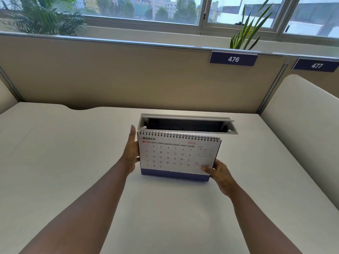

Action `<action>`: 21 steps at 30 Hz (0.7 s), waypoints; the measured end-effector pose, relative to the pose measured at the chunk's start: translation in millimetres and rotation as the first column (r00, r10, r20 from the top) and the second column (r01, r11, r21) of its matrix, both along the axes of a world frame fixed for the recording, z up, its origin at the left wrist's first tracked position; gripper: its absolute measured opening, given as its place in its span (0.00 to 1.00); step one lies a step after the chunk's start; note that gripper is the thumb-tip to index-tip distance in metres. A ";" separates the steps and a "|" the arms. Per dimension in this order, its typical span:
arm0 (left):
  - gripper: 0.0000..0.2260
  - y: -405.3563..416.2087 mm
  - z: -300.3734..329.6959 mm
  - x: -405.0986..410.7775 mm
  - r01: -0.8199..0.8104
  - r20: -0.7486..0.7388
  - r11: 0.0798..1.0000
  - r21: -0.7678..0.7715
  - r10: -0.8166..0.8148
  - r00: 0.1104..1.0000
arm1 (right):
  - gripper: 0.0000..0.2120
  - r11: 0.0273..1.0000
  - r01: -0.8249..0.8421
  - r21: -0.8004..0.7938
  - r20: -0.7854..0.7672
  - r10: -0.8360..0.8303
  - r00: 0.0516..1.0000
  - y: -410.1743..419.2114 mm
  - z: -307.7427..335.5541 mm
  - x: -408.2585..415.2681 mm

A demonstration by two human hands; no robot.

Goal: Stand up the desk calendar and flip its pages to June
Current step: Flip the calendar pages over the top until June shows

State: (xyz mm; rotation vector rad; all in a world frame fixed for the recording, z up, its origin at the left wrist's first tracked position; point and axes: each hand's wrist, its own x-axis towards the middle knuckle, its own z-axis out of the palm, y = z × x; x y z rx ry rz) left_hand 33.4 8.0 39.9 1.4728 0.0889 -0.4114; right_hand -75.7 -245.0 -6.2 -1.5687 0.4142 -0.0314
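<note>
The desk calendar (174, 154) stands upright on the white desk (73, 162), spiral binding on top and a blue base strip along the bottom. Its front page reads MARCH 2026. My left hand (131, 151) grips the calendar's left edge, fingers straight up along the side and thumb on the front. My right hand (217, 172) pinches the lower right corner of the front page, thumb lying over the small APR grid.
An open grey cable box (187, 117) with a raised lid is sunk into the desk right behind the calendar. A beige partition (128, 76) with labels 476 and 477 closes the back. A cream side panel (302, 129) rises at the right.
</note>
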 end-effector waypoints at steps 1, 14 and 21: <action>0.34 -1.2 2.2 0.5 -0.005 0.004 1.000 0.026 0.005 1.000 | 0.13 1.000 -0.008 -0.017 -0.029 0.008 1.000 -0.1 0.1 -1.1; 0.27 1.5 10.4 -0.6 0.081 0.001 0.994 0.071 -0.081 0.997 | 0.29 0.999 0.016 0.051 -0.342 0.003 0.940 -31.5 42.5 23.2; 0.21 0.7 14.0 -6.1 0.077 0.047 0.997 0.028 -0.079 0.996 | 0.30 0.996 -0.081 -0.023 -0.466 0.061 0.883 -26.8 57.3 29.8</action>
